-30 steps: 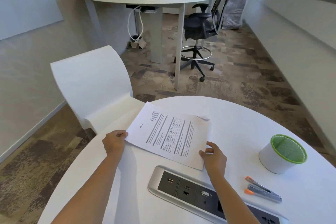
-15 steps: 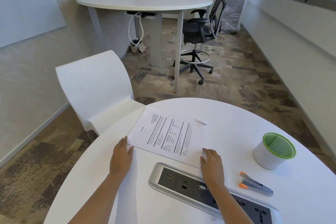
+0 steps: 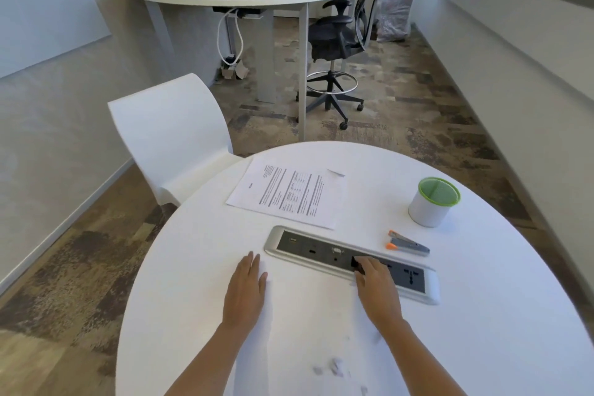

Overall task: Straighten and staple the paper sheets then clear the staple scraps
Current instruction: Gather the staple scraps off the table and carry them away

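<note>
Paper sheets [image 3: 286,196]: flat on the desk [image 3: 482,331], ahead of both hands, now let go.
Left hand [image 3: 246,286]: drawn back, flat, fingers together.
Right hand [image 3: 377,286]: drawn back, fingers relaxed on socket panel [image 3: 321,249].
Stapler [image 3: 408,244]: ahead-right of right hand; likely next.
Staple scraps [image 3: 331,366]: behind the hands, uncleared.

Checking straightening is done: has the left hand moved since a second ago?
Yes. The left hand drew back off the paper sheets, now flat, near-left of the socket panel.
</note>
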Demonstrator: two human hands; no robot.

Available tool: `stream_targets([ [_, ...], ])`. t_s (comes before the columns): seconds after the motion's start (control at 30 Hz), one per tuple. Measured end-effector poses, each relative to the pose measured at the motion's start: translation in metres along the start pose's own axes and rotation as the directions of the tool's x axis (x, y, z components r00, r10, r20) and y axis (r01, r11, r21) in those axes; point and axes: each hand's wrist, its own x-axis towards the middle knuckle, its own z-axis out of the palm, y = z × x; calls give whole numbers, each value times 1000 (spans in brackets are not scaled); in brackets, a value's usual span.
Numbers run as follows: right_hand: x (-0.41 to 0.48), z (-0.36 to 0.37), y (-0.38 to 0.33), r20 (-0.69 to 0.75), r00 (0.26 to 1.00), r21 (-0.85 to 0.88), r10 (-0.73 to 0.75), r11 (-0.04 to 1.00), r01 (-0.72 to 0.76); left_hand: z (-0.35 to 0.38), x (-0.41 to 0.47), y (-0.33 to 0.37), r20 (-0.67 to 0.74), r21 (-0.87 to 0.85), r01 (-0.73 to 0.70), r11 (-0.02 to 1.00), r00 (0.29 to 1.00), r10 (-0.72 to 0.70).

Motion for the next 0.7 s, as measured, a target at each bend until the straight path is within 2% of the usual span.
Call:
stream_targets([
  [0.07,-23,-3,5,14,1000,-28,3,1000,-3,1,-22,11,-5,17,-22,1000,1000,23],
  [0.2,-68,-6,16,42,999,-104,5,995,-1,19,-66,25,-2,-57,-68,996,998,68],
  [0.43,-118,-2,24,24,1000,-80,-13,997,15,40,-113,31,8,-79,-101,992,995,102],
  [0.57,-132,-1,24,61,998,-102,-7,995,13,41,-127,36,-16,-83,-92,992,996,91],
  [0.7,-135,-2,23,45,999,-91,-5,996,9,38,-133,40,-40,-152,-91,984,996,86],
])
